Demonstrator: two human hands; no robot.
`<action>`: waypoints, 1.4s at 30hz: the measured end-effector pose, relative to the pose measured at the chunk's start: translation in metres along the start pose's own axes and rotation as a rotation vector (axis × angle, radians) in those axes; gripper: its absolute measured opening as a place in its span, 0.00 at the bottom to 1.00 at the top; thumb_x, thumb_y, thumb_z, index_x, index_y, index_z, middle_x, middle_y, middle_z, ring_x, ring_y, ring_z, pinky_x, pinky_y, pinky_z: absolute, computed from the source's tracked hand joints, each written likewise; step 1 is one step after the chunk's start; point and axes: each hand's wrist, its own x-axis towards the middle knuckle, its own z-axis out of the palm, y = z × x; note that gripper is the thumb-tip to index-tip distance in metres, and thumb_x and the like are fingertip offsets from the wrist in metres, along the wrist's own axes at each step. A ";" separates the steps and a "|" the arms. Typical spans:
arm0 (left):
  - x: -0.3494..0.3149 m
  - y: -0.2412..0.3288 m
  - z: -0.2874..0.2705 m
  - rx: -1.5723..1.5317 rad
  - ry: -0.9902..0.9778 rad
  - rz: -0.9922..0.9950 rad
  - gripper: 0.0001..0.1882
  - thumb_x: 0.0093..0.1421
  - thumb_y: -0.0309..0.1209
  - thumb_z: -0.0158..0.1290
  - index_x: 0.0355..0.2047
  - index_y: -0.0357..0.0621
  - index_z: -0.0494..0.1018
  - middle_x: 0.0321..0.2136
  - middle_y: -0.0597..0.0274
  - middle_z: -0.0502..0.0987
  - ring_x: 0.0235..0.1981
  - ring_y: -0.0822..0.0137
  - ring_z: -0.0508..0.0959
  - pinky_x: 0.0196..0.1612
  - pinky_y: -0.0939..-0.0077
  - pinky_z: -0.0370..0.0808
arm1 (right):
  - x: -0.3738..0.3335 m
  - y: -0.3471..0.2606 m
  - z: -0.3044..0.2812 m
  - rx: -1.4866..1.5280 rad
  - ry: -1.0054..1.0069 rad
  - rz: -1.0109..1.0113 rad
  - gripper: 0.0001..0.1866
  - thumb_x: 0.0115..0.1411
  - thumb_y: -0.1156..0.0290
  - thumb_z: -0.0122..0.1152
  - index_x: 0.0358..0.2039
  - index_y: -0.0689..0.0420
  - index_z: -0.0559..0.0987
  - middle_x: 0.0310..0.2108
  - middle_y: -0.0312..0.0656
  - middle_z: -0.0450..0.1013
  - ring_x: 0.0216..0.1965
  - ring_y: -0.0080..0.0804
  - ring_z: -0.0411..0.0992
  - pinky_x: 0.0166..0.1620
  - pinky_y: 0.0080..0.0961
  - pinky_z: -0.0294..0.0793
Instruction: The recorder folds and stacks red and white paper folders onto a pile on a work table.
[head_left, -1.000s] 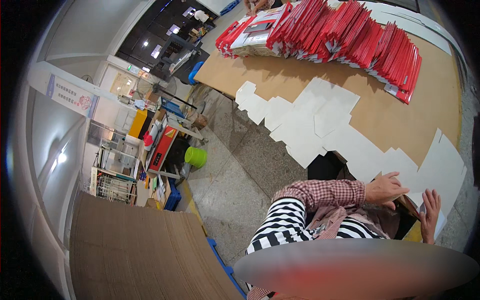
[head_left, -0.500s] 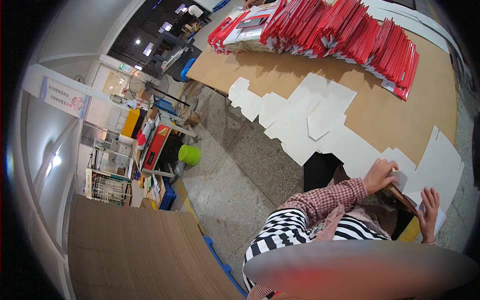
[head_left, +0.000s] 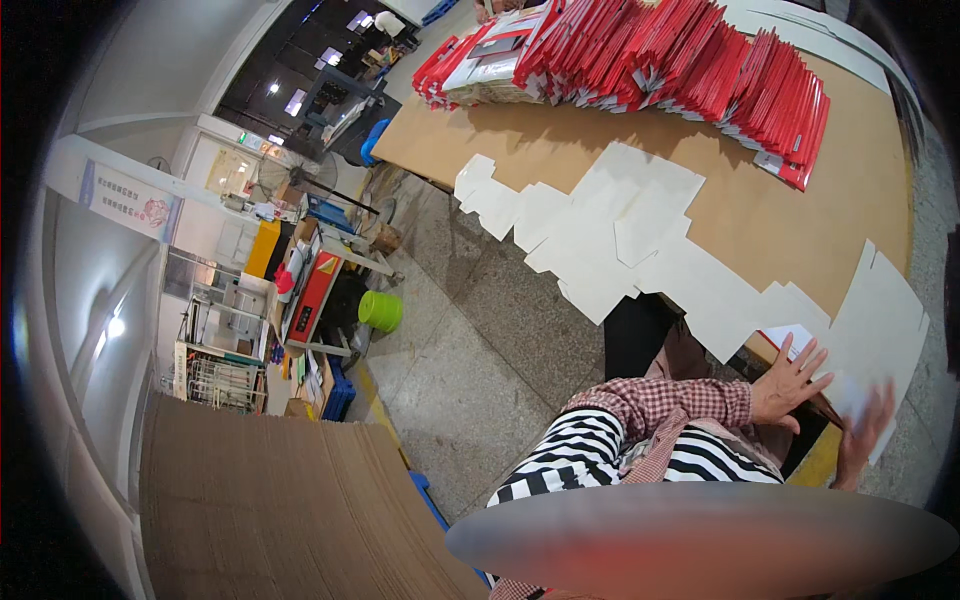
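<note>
Flat white die-cut cardboard blanks (head_left: 715, 285) lie overlapping along the table's near edge. My left hand (head_left: 785, 388) is open, fingers spread, over the table's near right corner. Its fingertips are at a small white folded panel (head_left: 795, 338) with a red edge. My right hand (head_left: 862, 438) is smeared by motion, but its fingers look stretched out. It is beside a large white blank (head_left: 878, 305) at the far right. Whether either palm touches the cardboard is hard to make out.
Red folded packages (head_left: 690, 65) stand in a long row at the table's (head_left: 800, 220) far side. A tall stack of brown cardboard (head_left: 290, 500) is at lower left. On the floor stands a green bucket (head_left: 380, 311) near a red-fronted machine (head_left: 318, 290).
My left hand has gone from curled fingers on the cardboard edge to spread fingers, slightly lower. A red-edged panel now shows there. My right hand has shifted a little and blurred.
</note>
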 end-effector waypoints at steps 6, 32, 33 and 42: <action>0.013 0.006 0.001 0.015 -0.055 0.130 0.70 0.24 0.67 0.61 0.64 0.39 0.48 0.64 0.42 0.46 0.66 0.39 0.41 0.58 0.26 0.34 | -0.111 0.065 0.038 0.261 0.553 0.655 0.26 0.64 0.62 0.50 0.59 0.61 0.61 0.61 0.52 0.55 0.61 0.44 0.55 0.61 0.39 0.55; 0.018 -0.160 -0.102 -0.148 -0.505 -0.321 0.24 0.42 0.51 0.63 0.24 0.41 0.76 0.23 0.55 0.78 0.29 0.57 0.78 0.32 0.62 0.73 | 0.037 -0.041 0.036 -0.032 -0.383 -0.138 0.27 0.64 0.54 0.42 0.59 0.55 0.66 0.63 0.47 0.55 0.65 0.45 0.49 0.65 0.40 0.44; -0.005 -0.172 -0.102 -0.236 -0.265 -0.374 0.23 0.41 0.49 0.65 0.25 0.41 0.75 0.24 0.54 0.77 0.30 0.56 0.78 0.32 0.63 0.73 | 0.033 -0.040 0.040 0.047 -0.192 -0.105 0.19 0.62 0.63 0.49 0.49 0.59 0.73 0.54 0.50 0.65 0.56 0.45 0.61 0.59 0.37 0.57; -0.070 -0.100 -0.075 0.171 -0.055 -0.401 0.12 0.49 0.28 0.49 0.35 0.38 0.70 0.37 0.53 0.75 0.40 0.55 0.74 0.41 0.66 0.70 | 0.107 -0.115 0.081 0.650 -0.416 -0.118 0.19 0.49 0.68 0.62 0.41 0.63 0.73 0.45 0.48 0.65 0.44 0.45 0.68 0.45 0.32 0.69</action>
